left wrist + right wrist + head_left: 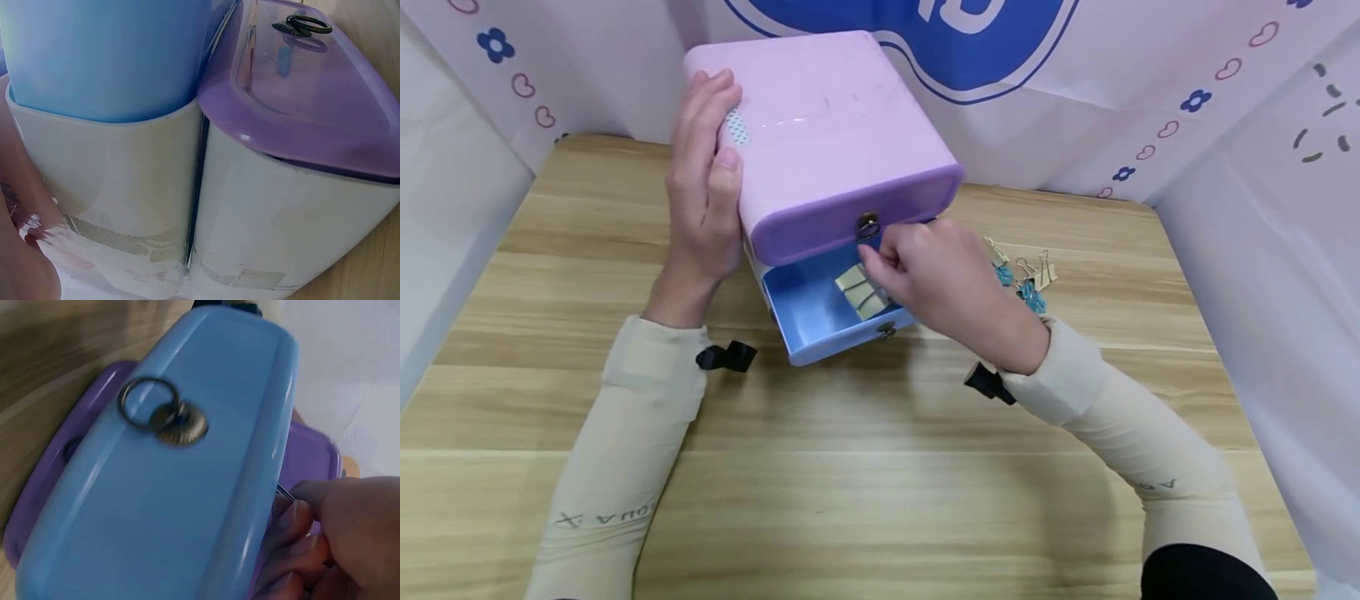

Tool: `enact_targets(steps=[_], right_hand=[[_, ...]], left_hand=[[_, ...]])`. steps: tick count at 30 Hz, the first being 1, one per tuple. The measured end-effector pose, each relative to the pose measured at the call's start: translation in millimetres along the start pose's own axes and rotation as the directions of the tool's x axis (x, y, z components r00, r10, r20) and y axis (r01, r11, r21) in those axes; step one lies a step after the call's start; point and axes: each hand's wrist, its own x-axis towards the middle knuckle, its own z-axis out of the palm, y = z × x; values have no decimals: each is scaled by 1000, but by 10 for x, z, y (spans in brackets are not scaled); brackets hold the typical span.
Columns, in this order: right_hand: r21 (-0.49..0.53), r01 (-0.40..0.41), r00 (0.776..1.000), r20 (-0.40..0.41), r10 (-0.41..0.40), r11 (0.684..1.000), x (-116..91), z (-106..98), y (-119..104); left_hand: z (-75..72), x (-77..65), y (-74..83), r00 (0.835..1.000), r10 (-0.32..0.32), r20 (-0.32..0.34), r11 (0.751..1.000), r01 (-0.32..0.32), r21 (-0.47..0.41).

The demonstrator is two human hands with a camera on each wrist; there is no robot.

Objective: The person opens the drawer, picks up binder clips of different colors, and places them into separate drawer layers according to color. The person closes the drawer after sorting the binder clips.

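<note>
A small chest of drawers with a pink top [827, 108] stands tilted toward its front. Its blue drawer [805, 312], under the top purple drawer [850, 221], is pulled out and holds pale yellow binder clips [862, 292]. My left hand [703, 183] rests along the chest's left side, fingers extended. Over the blue drawer, my right hand [947, 279] is curled at the top drawer's ring pull [868, 229]. The right wrist view shows thumb and forefinger pinching a thin metal piece [285, 492] there, mostly hidden by the blue drawer front [169, 487].
Yellow binder clips [1043, 271] and teal binder clips [1032, 296] lie on the wooden table [820, 500], right of the chest. A lower purple drawer [325, 100] is closed. Behind the chest hangs a white printed cloth [1075, 142].
</note>
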Motion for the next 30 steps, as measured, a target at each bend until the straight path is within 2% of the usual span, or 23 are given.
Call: enact_targets(steps=[5, 10, 20, 30], right_hand=[[-5, 58, 997, 54, -58, 998, 10, 37, -116], [-16, 90, 995, 36, -89, 996, 0, 47, -140], [-15, 48, 999, -6, -48, 999, -97, -132, 44], [-35, -30, 1000, 5, 31, 999, -188, -352, 361]], left_hand=[[9, 4, 1, 1000, 8, -9, 1000, -8, -5], [17, 2, -8, 1000, 10, -9, 1000, -10, -13], [7, 3, -6, 1000, 11, -15, 1000, -11, -12], [7, 1, 0, 1000, 2, -12, 1000, -2, -13]])
